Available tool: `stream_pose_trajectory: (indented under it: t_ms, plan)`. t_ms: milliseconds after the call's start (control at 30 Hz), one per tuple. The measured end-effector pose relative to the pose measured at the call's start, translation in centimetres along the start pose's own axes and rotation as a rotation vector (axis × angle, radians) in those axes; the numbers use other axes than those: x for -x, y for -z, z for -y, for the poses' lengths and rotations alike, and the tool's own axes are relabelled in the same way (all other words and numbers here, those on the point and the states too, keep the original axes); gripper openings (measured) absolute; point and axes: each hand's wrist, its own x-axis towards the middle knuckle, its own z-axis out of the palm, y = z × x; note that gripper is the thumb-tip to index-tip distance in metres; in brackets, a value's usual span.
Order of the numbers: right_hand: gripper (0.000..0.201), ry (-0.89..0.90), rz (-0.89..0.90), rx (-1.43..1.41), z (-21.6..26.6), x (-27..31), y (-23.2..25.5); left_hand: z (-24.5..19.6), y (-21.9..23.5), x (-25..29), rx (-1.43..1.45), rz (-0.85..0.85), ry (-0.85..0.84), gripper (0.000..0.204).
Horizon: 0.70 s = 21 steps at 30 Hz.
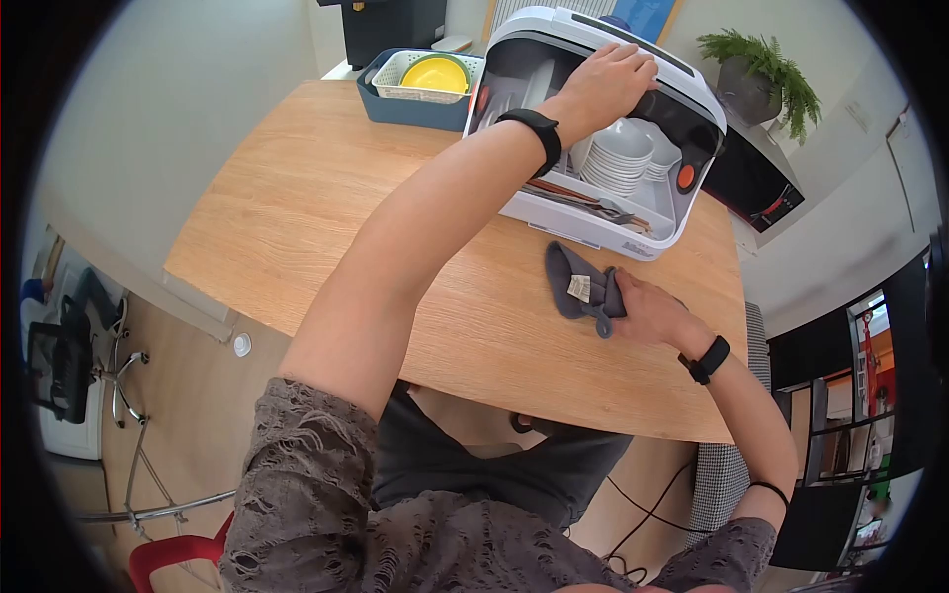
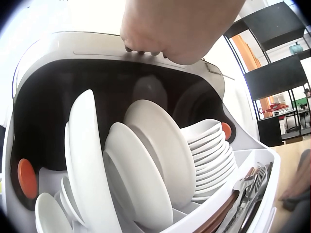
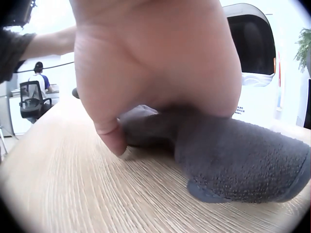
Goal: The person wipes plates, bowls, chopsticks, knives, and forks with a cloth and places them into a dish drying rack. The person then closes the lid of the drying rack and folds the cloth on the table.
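Note:
My left hand grips the front edge of the raised lid of a white dish storage box, its fingertips curled over the rim. Inside the box stand white plates, a stack of small white bowls and, in a front tray, cutlery with some brown handles. On the table just in front of the box, my right hand holds a bunched grey cloth with a white label. In the right wrist view the thumb comes down beside the cloth, near the tabletop.
A blue-grey basin with a white basket and a yellow bowl stands left of the box. Behind it on the right are a potted fern and a black appliance. The wooden table curves towards my lap.

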Motion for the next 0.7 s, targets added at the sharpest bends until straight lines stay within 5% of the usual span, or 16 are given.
stream_pose_trajectory:
  t_ms: [233,700]
  plan:
    - [0.082,0.013,0.033,0.065,-0.6,-0.5,-0.3,-1.7,2.0,-0.4,0.139,0.12,0.203,0.03]
    - [0.07,0.072,-0.05,0.212,-0.2,-0.8,-0.8,-4.7,3.9,2.1,0.097,0.137,0.168,0.028]
